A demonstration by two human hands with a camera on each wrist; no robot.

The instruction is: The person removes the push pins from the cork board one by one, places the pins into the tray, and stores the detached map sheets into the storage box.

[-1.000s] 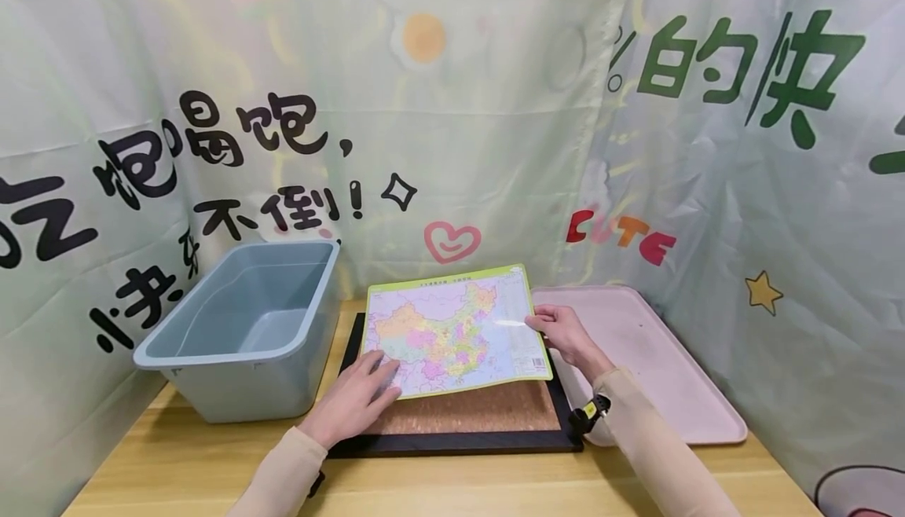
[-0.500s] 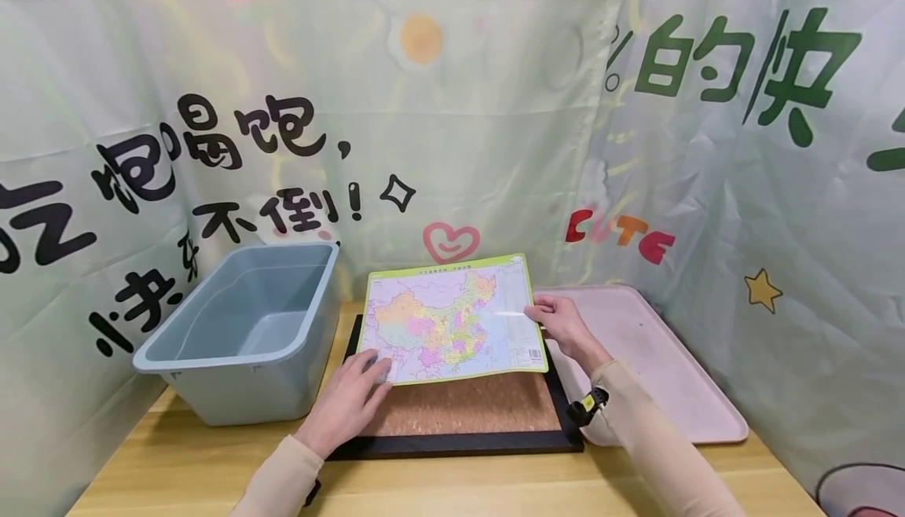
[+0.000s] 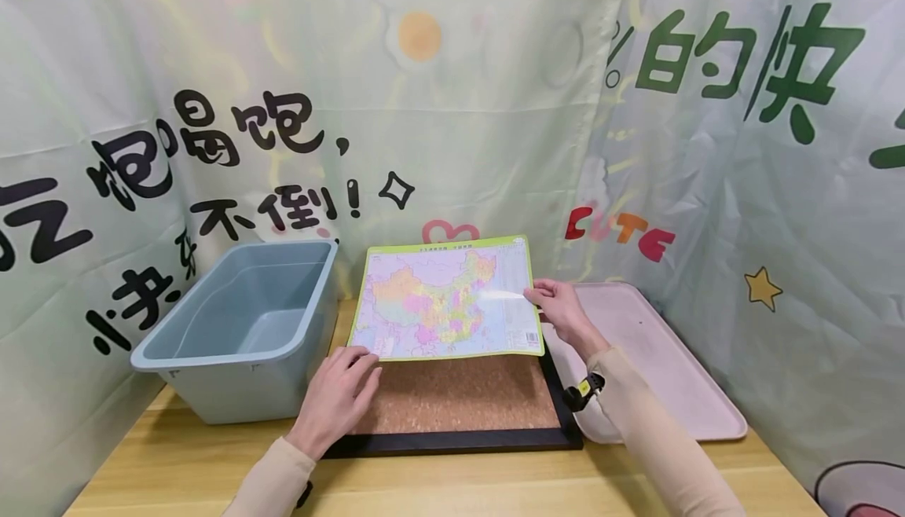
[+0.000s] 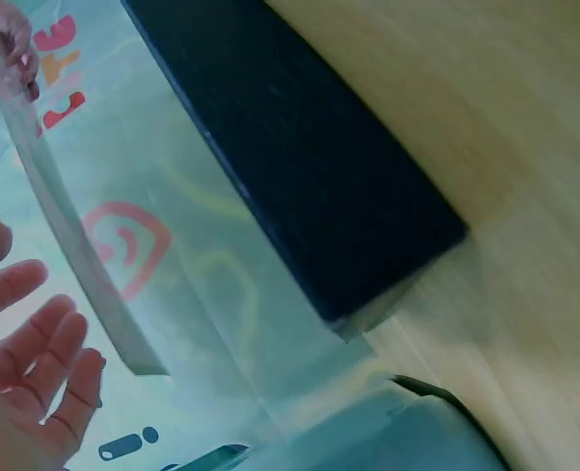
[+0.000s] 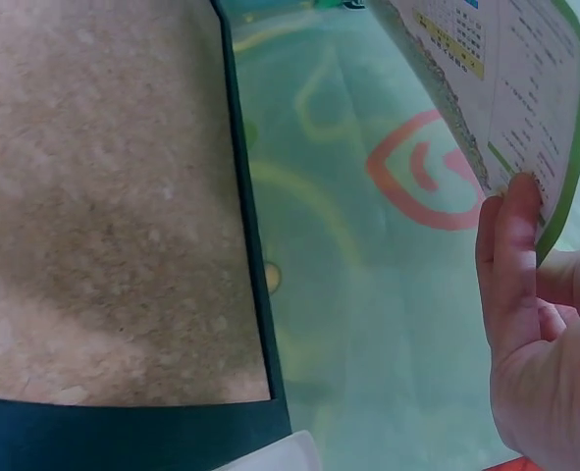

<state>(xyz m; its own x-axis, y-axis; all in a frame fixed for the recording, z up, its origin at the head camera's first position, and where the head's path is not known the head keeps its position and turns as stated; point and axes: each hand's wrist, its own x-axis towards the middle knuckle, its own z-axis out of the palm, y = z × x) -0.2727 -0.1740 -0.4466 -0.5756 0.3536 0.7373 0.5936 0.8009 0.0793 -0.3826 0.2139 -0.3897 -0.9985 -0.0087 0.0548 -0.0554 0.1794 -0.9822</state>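
A map (image 3: pixel 438 305) with a yellow-green border is held up at a tilt over a black-framed cork board (image 3: pixel 456 395). My right hand (image 3: pixel 566 314) pinches the map's right edge; in the right wrist view, fingers lie along the printed back of the map (image 5: pixel 535 108). At the map's lower left corner is my left hand (image 3: pixel 334 399). Its fingers are loosely extended beside the sheet in the left wrist view, and whether they touch it I cannot tell. The map hides the back part of the board.
A blue-grey plastic tub (image 3: pixel 233 368) stands left of the board. On the right lies a pale pink tray (image 3: pixel 665 368), partly behind my right arm. All rest on a wooden table (image 3: pixel 438 489), with a printed curtain (image 3: pixel 481 108) behind.
The map has risen and moved farther from the table's front, showing more cork. My right hand has gone up slightly with it; my left hand has shifted slightly left.
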